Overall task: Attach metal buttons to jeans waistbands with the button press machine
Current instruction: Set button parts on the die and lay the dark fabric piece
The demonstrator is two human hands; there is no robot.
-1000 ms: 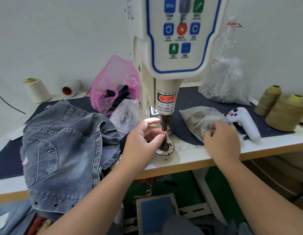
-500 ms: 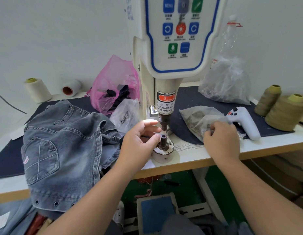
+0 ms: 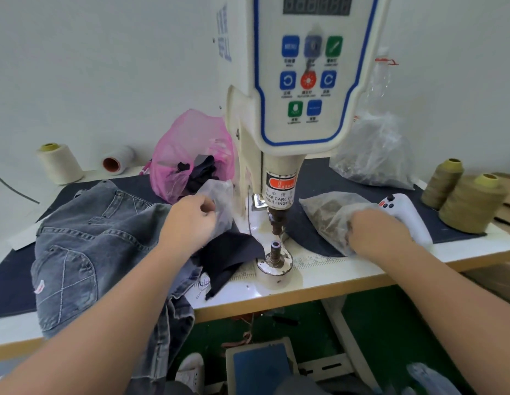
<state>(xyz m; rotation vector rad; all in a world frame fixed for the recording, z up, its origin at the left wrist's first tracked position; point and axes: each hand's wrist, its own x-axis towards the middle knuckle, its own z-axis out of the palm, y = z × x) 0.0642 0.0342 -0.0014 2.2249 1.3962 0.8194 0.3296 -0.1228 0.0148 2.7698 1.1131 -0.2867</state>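
Head view.

Left hand (image 3: 189, 220): fingers curled, their tips at the mouth of a small clear bag (image 3: 219, 201); whether they pinch it or something inside cannot be told. Below and to the left of this hand, grey jeans (image 3: 85, 252) lie heaped on the table (image 3: 319, 283) and hang over its front edge. Just beyond the hand, a pink bag (image 3: 185, 155) with dark scraps inside. A dark cloth piece (image 3: 228, 255) lies just right of the wrist, reaching toward the lower die.

Right hand (image 3: 373, 235): fingers curled into a clear bag of small metal parts (image 3: 327, 215), gripping the plastic at its near edge. Touching this hand's far side, a white handheld controller (image 3: 402, 212). Well to its right, two olive thread cones (image 3: 467, 201).

Button press machine (image 3: 299, 81): between the two hands, apart from both. Its lower die post (image 3: 275, 249) stands upright and uncovered under the punch (image 3: 278, 220).

Far left of the left hand: a cream thread cone (image 3: 60, 163).
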